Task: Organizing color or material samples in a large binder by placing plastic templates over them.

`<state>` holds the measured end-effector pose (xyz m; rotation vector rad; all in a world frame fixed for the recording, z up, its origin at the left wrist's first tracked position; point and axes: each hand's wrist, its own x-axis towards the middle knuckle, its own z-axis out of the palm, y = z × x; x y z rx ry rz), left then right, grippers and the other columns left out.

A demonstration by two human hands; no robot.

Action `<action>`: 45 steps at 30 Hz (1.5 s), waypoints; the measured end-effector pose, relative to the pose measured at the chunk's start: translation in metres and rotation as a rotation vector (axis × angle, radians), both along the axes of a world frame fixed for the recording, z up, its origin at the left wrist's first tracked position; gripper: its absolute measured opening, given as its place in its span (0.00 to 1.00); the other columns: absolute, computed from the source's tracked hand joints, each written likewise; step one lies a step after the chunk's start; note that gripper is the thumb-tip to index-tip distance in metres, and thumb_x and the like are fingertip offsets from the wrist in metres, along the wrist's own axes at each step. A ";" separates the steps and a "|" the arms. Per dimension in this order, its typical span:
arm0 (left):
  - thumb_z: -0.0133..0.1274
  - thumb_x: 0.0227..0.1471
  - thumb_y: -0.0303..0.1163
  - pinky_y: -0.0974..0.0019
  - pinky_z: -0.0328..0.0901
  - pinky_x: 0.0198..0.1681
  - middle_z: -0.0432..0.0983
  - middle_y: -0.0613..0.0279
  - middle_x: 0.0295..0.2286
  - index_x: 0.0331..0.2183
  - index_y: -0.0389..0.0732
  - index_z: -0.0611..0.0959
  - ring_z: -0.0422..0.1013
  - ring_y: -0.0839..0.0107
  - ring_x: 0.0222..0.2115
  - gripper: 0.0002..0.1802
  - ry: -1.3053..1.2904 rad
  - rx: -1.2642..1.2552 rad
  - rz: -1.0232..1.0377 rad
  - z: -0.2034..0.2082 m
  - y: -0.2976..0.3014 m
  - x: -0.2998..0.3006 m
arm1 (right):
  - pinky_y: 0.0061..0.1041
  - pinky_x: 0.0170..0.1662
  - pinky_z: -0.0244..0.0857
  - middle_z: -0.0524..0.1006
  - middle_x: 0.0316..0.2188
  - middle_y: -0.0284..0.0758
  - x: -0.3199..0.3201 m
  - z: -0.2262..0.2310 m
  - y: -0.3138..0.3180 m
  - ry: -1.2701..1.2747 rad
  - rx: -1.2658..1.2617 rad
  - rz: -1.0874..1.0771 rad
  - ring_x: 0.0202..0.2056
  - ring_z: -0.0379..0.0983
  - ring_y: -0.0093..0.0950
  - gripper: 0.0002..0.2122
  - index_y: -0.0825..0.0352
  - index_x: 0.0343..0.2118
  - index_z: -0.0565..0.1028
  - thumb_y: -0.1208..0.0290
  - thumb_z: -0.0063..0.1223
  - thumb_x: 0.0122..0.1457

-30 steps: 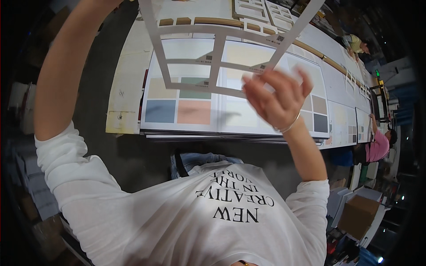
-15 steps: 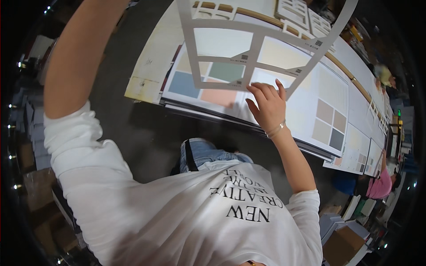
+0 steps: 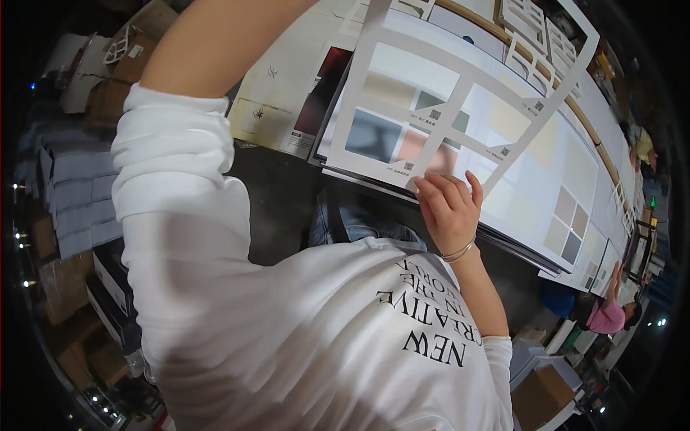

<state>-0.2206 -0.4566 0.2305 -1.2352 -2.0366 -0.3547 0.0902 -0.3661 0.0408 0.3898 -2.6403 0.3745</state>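
Note:
A large grey-white card frame [image 3: 448, 111] with several window cut-outs tilts over the table edge. My right hand [image 3: 453, 214], fingers bent, pinches its lower edge. My left forearm [image 3: 215, 43] runs up past the top edge of the view, so the left hand is hidden. Through the windows show blue, peach, green and cream swatches on a white sample board [image 3: 496, 219] beneath. That board lies on a stack of similar boards, with beige, brown and dark grey squares toward its right end.
A yellowed sheet [image 3: 269, 108] lies left of the boards. More white cut-out frames [image 3: 528, 61] rest along a wooden strip [image 3: 582, 118] at the back. A person in pink [image 3: 606, 316] works at the far right. Stacked bundles [image 3: 79, 194] and a cardboard box [image 3: 543, 395] stand around.
The whole view has shifted, moving the table rightward in it. The card frame has come lower and tilted more, with my right hand still at its lower edge.

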 end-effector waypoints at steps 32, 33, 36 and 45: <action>0.61 0.43 0.37 0.55 0.64 0.46 0.79 0.58 0.35 0.32 0.47 0.86 0.74 0.60 0.40 0.11 -0.539 0.197 -0.117 -0.162 0.030 -0.069 | 0.29 0.39 0.61 0.78 0.37 0.28 -0.007 -0.037 -0.017 -0.232 -0.143 -0.143 0.35 0.69 0.29 0.16 0.56 0.39 0.81 0.78 0.63 0.45; 0.61 0.42 0.37 0.55 0.64 0.46 0.79 0.58 0.35 0.32 0.47 0.86 0.74 0.60 0.40 0.11 -0.531 0.200 -0.124 -0.163 0.030 -0.071 | 0.29 0.40 0.60 0.78 0.37 0.28 -0.007 -0.037 -0.017 -0.238 -0.142 -0.141 0.35 0.69 0.29 0.16 0.56 0.39 0.81 0.77 0.63 0.45; 0.61 0.42 0.37 0.55 0.64 0.46 0.79 0.58 0.35 0.31 0.46 0.86 0.74 0.60 0.40 0.11 -0.527 0.202 -0.140 -0.164 0.031 -0.073 | 0.29 0.40 0.60 0.78 0.37 0.28 -0.006 -0.037 -0.017 -0.240 -0.139 -0.141 0.35 0.69 0.28 0.15 0.56 0.38 0.81 0.77 0.63 0.45; 0.62 0.42 0.37 0.57 0.66 0.45 0.79 0.57 0.35 0.32 0.45 0.86 0.74 0.60 0.40 0.12 -0.539 0.190 -0.150 -0.165 0.031 -0.074 | 0.28 0.42 0.59 0.78 0.37 0.28 -0.006 -0.036 -0.016 -0.243 -0.116 -0.144 0.34 0.69 0.28 0.17 0.56 0.39 0.81 0.79 0.64 0.44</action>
